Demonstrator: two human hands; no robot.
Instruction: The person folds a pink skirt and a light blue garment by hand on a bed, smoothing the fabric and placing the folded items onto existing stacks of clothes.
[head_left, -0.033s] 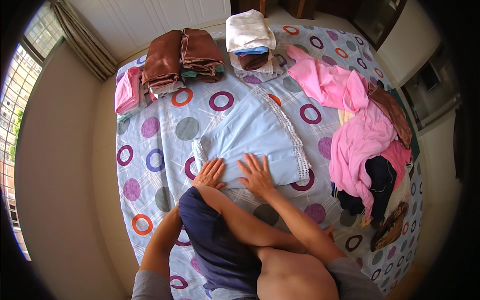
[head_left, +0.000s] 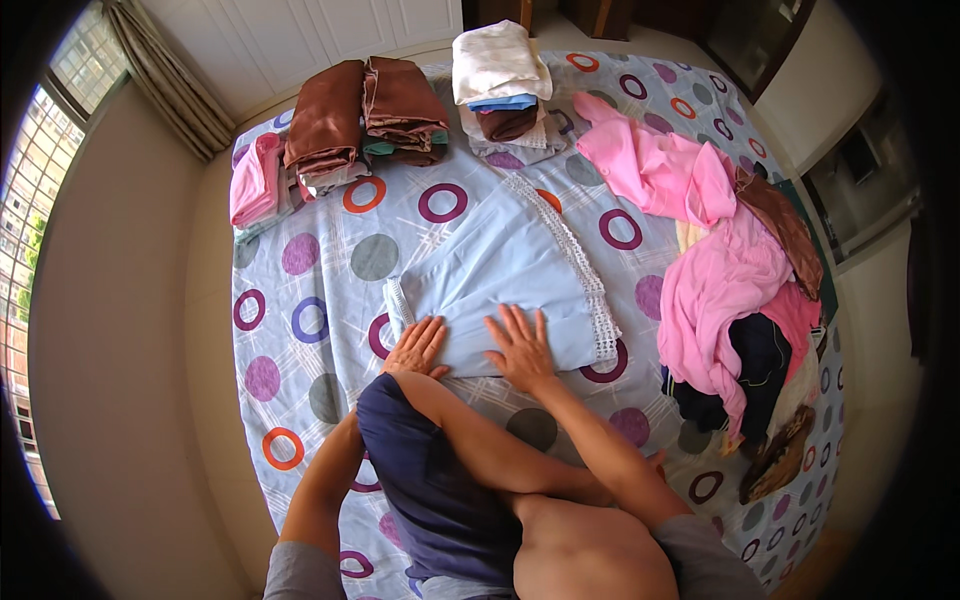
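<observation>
A light blue, skirt-shaped garment (head_left: 490,270) lies folded flat on the bed, with white lace along its wide right edge and its narrow left end. My left hand (head_left: 418,346) rests palm down on its near left corner, fingers spread. Flat on the near edge, a little farther right, is my right hand (head_left: 520,350), its fingers also stretched apart. Neither hand grips the cloth. My crossed legs come up close in front of the garment.
The patterned bed sheet (head_left: 330,260) spreads beneath everything. Folded brown clothes (head_left: 325,115), a pink folded piece (head_left: 257,180) and a stack topped with white cloth (head_left: 500,65) stand along the far side. Loose pink clothes (head_left: 715,290) and dark clothes (head_left: 755,350) heap up at right.
My right hand has slid slightly to the right over the light blue garment. The left hand and the garment look the same.
</observation>
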